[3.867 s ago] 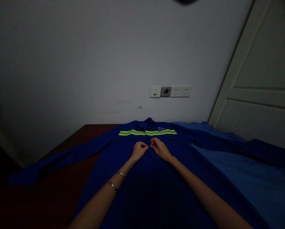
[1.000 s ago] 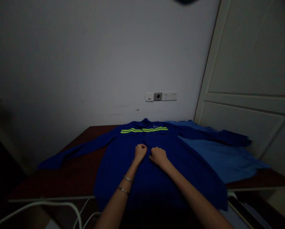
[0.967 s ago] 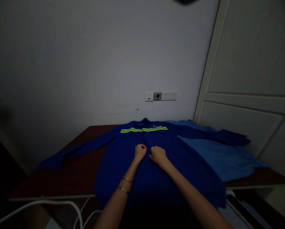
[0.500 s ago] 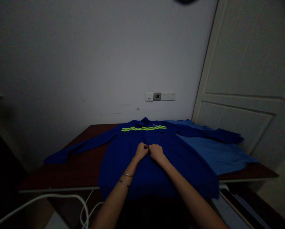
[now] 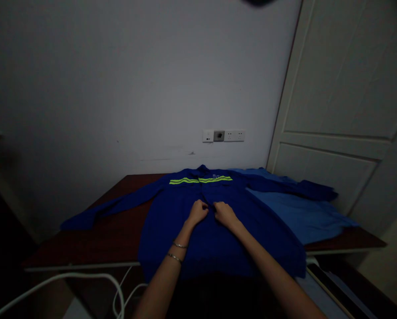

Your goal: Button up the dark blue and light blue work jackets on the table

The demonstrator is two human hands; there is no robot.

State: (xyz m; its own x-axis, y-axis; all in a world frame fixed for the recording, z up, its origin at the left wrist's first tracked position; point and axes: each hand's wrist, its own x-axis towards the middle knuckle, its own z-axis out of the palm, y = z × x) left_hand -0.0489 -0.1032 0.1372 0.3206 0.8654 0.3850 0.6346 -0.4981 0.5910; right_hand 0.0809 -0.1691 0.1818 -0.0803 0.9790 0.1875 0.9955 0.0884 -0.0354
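Note:
A dark blue work jacket (image 5: pixel 181 243) with yellow-green reflective stripes across the chest lies spread face up, sleeves out to both sides, collar towards the wall. At its front opening, below the stripes, my left hand (image 5: pixel 197 212) pinches the cloth on the left side of the placket. My right hand (image 5: pixel 224 213) is closed on the opposite front edge, a small gap away. Dim light and the curled fingers hide any button between them. Two thin bracelets (image 5: pixel 175 257) circle my left wrist and forearm.
The jacket rests on a dark red-brown table (image 5: pixel 118 241) against a wall. Under its right sleeve lies a lighter blue cloth (image 5: pixel 294 217). Wall sockets (image 5: pixel 233 135) sit behind, a panelled door (image 5: pixel 338 115) to the right. A white cable (image 5: pixel 75 275) loops at front left.
The view has drawn back from the jacket since the earliest frame. My hands came together half a second ago and are now slightly apart, both still at the front opening.

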